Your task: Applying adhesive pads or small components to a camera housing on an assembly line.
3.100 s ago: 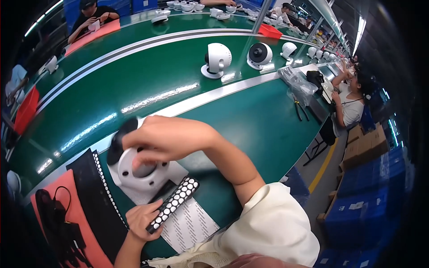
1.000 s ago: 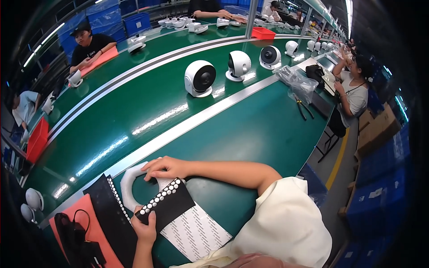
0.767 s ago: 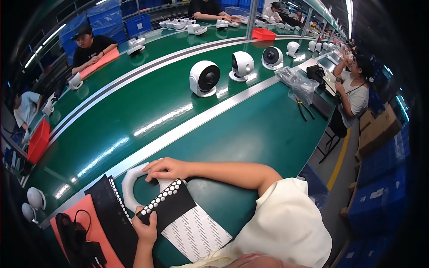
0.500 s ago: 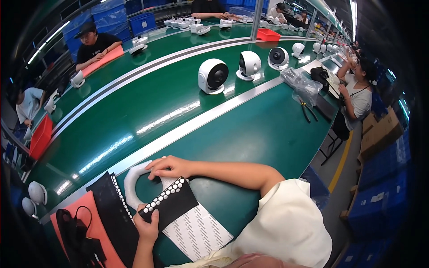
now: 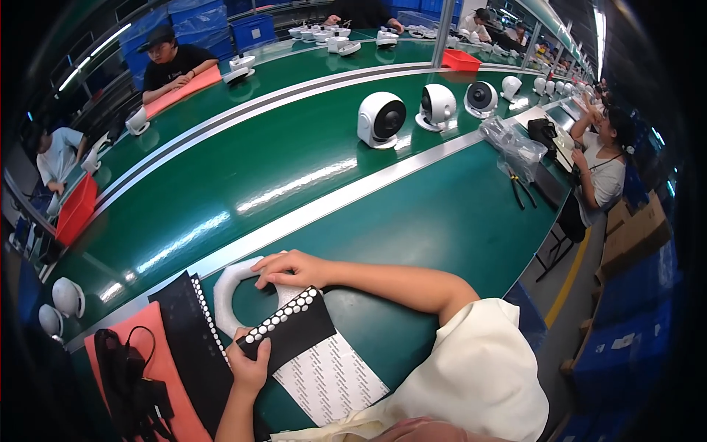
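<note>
My left hand grips the left end of a black sheet, thumb on top. Rows of small white round pads run along the sheet's upper edge. Under its lower side a white printed backing sheet sticks out onto the bench. Just beyond lies a thick white ring, partly covered by the black sheet. My right hand is bent over the ring's far right part, its fingers closed against the rim. Whether a small piece sits between those fingertips cannot be made out.
Left of my hands lie another black sheet with white pads and a pink mat under black cables. White cameras stand on the green conveyor. Pliers and a plastic bag are at the right. Co-workers sit around the line.
The whole view has shifted slightly, moving the scene to the right. Both hands keep nearly the same hold on the sheet and the ring.
</note>
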Tool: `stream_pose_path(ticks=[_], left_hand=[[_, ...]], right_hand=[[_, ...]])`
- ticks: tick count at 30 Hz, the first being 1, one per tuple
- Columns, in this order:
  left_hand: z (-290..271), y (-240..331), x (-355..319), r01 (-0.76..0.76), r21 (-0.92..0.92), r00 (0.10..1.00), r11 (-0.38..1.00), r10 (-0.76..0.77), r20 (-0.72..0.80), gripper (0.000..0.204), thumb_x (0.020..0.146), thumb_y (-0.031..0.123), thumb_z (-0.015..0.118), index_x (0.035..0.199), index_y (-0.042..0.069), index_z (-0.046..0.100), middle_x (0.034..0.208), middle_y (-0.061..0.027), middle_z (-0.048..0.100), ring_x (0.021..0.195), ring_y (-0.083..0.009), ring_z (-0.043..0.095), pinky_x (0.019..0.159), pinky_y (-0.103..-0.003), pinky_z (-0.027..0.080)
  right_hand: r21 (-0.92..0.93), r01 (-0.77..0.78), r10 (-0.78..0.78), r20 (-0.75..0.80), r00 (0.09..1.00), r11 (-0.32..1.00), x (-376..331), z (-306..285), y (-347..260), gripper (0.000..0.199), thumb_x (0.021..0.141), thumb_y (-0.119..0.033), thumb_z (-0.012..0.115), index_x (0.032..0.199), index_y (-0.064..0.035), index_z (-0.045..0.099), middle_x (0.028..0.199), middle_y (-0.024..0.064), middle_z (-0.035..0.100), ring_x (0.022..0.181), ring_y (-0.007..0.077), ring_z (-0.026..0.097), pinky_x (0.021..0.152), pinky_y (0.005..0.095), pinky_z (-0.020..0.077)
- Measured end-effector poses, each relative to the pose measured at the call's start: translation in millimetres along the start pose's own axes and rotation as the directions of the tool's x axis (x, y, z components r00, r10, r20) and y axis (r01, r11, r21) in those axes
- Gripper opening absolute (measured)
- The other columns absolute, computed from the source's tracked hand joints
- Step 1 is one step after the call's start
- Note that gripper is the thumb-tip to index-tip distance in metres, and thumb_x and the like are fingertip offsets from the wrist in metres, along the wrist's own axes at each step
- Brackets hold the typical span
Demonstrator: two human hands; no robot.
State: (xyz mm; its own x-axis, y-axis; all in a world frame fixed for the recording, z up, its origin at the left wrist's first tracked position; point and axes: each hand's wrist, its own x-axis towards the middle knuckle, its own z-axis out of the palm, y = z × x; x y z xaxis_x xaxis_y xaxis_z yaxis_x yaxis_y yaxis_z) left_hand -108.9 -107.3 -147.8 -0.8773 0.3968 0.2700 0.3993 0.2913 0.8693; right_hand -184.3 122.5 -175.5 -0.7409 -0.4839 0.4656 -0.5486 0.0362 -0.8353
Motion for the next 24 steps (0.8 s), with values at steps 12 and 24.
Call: stream_pose_path(ticks=[12, 24], left_hand=[[1, 5, 3, -0.027, 0.069, 1.000, 0.997, 0.027, 0.003, 0.016, 0.074, 0.010, 0.064, 0.082, 0.001, 0.054, 0.065, -0.0077, 0.057, 0.058, -0.0093, 0.053, 0.055, -0.026, 0.044], [0, 8, -1, -0.061, -0.045, 0.998, 0.997, 0.060, -0.020, 0.019, 0.075, 0.014, 0.065, 0.079, 0.003, 0.050, 0.050, -0.0035, 0.041, 0.043, -0.0073, 0.036, 0.041, -0.026, 0.029]], right_hand=[[-0.037, -0.007, 0.008, 0.028, 1.000, 0.999, 5, 3, 5, 0.021, 0.086, -0.011, 0.045, 0.095, -0.0046, 0.064, 0.100, 0.0080, 0.062, 0.110, 0.0246, 0.049, 0.092, 0.0352, 0.0382], [-0.041, -0.102, 0.103, 0.021, 0.994, 0.994, 4, 7, -1, 0.020, 0.085, -0.009, 0.047, 0.090, 0.0003, 0.063, 0.095, 0.0087, 0.064, 0.111, 0.0275, 0.047, 0.094, 0.0370, 0.0341]])
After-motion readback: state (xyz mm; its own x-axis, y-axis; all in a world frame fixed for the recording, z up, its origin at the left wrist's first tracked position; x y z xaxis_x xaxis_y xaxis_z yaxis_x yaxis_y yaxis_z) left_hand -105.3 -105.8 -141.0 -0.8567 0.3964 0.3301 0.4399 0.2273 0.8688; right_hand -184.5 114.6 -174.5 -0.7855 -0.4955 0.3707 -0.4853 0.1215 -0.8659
